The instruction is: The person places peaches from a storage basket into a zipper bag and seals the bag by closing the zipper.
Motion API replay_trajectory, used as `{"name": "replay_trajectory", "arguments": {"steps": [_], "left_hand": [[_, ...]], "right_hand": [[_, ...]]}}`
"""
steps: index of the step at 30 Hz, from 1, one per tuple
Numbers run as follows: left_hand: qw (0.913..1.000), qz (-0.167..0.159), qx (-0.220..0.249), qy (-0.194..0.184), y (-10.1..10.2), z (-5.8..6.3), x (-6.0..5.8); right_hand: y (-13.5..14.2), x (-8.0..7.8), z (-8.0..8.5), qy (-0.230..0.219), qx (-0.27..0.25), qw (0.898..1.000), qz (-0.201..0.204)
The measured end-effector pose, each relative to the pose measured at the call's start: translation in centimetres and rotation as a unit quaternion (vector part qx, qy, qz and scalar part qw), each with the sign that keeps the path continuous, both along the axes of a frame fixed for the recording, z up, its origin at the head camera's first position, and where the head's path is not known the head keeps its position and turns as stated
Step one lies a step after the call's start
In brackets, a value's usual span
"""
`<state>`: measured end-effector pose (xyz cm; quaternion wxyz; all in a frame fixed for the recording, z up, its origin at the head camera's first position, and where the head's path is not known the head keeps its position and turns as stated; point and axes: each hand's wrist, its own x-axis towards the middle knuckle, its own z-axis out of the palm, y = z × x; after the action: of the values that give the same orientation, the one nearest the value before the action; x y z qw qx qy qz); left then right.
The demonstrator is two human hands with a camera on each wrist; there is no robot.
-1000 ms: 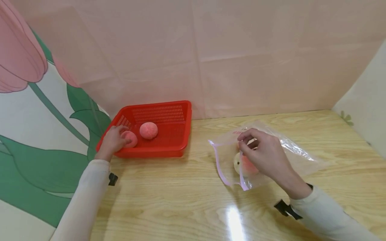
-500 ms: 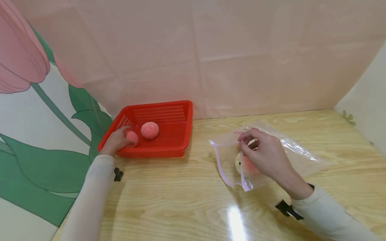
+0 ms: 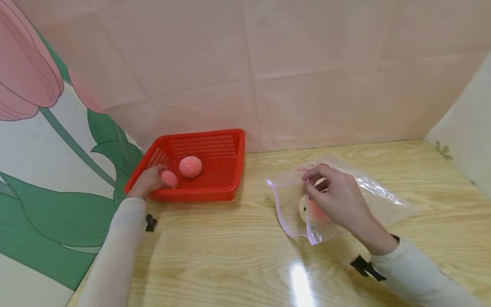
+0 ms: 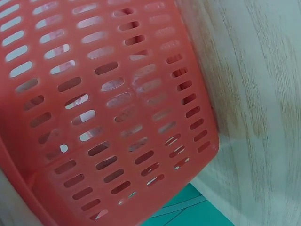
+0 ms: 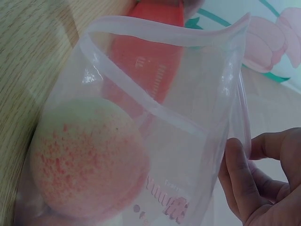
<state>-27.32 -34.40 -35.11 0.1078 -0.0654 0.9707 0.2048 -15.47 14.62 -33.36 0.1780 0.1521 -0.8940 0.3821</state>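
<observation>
A red plastic basket [image 3: 207,195] stands at the left, holding two pink peaches. Inside it my left hand [image 3: 148,181] grips the nearer peach [image 3: 170,179] from its left side, partly covering it. The other peach [image 3: 190,166] sits just beyond, untouched. On the right, my right hand [image 3: 337,194] pinches the upper edge of a clear plastic bag [image 5: 188,84] between thumb and fingers, and the bag's lilac-edged mouth gapes toward the basket. Within the bag lies a cream and pink peach [image 5: 89,160]. The left wrist view shows mostly the basket's slotted wall [image 4: 117,103], hiding the left hand.
Basket and bag both rest on a light wood-grain table [image 3: 215,256], with bare tabletop between them. Behind runs a pinkish sheet-covered wall [image 3: 307,85]. A panel with painted tulips [image 3: 57,204] rises close along the left side.
My left hand's fingers have closed in around the nearer peach, which shifted slightly to the right in the basket. My right hand has kept its pinch on the bag, nearly still.
</observation>
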Motion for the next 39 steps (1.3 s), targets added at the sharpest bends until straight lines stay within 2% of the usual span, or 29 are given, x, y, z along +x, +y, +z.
{"name": "replay_trajectory", "arguments": {"steps": [13,24,30,34,39], "left_hand": [[0.9997,0.002,-0.021,0.015,0.2,-0.1,0.4],[0.9996,0.022,-0.008,0.012,0.6,0.0,1.0],[0.9975,0.044,-0.007,0.055,0.6,-0.2,1.3],[0.9961,0.036,0.001,0.08,0.4,-0.3,1.0],[0.9963,0.026,-0.003,0.082,0.2,-0.3,0.6]], "right_hand": [[0.2,-0.2,-0.1,0.008,0.001,1.0,0.002],[0.4,-0.5,-0.2,0.015,-0.004,1.0,0.006],[0.4,-0.5,-0.1,0.014,-0.014,1.0,0.012],[0.4,-0.5,-0.1,0.01,-0.014,1.0,0.012],[0.5,-0.5,-0.1,0.007,-0.009,1.0,0.011]]}}
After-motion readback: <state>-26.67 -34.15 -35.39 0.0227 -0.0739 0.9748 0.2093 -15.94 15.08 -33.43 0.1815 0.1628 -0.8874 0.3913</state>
